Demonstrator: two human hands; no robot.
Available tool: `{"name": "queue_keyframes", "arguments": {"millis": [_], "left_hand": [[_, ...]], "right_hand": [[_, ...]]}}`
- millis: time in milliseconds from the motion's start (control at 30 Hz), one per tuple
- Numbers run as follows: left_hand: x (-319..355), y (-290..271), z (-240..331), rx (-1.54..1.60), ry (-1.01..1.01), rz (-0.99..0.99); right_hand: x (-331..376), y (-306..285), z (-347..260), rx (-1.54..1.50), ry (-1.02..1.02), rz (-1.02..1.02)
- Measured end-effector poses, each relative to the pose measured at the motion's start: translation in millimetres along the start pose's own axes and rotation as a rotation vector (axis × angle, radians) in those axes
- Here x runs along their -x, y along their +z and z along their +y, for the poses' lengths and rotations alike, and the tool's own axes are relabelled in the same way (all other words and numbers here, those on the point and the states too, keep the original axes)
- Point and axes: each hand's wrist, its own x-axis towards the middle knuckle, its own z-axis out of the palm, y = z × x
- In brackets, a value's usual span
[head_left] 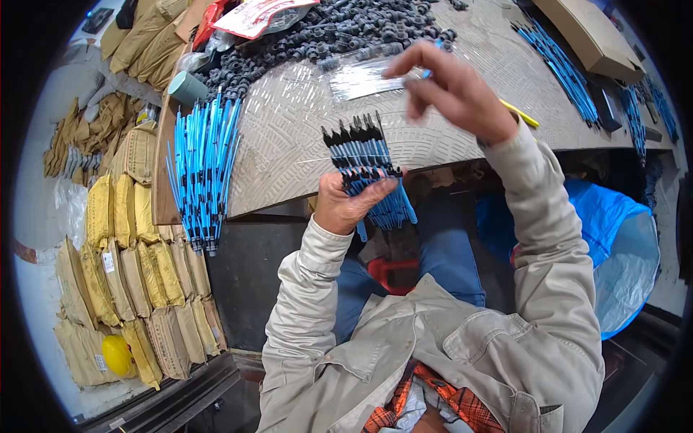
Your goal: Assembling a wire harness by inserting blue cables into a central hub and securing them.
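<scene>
Blue pens with black tips [367, 173], bunched upright, are gripped in the left hand [345, 206] at the counter's [289, 137] near edge, while the right hand [451, 90] (fingers loosely curled, pinching one blue pen [430, 66]) hovers above clear sleeves [364, 78].

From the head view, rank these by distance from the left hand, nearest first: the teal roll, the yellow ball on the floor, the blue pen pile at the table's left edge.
Measured from the left hand:
1. Blue pen pile, to its left at the table edge.
2. Teal roll, up-left on the table.
3. Yellow ball, far down-left on the floor.
</scene>
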Motion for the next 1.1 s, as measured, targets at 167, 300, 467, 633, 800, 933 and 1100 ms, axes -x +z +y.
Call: {"name": "queue_keyframes", "arguments": {"millis": [167,300,467,633,800,933,1100], "left_hand": [[-3.0,8.8,2.5,0.054,-0.022,0.01],[-4.6,12.3,1.4,0.066,0.0,0.019],[-4.2,10.8,0.6,0.077,0.009,0.023],[-4.3,8.5,-0.7,0.084,0.001,0.018],[-4.1,6.3,-1.2,0.066,0.014,0.009],[-3.5,6.9,-0.3,0.064,0.013,0.006],[-3.1,10.7,2.6,0.084,-0.011,0.018]], "right_hand": [[42.7,9.4,-18.5,0.529,-0.172,0.048],[46.6,12.0,-18.5,0.714,-0.263,0.102],[46.8,13.3,-16.4,0.726,-0.26,0.119],[46.6,12.6,-14.1,0.711,-0.259,0.109],[46.0,14.0,-14.1,0.7,-0.259,0.109],[46.5,14.6,-12.5,0.692,-0.266,0.119],[47.5,15.8,-10.9,0.721,-0.299,0.149]]}}
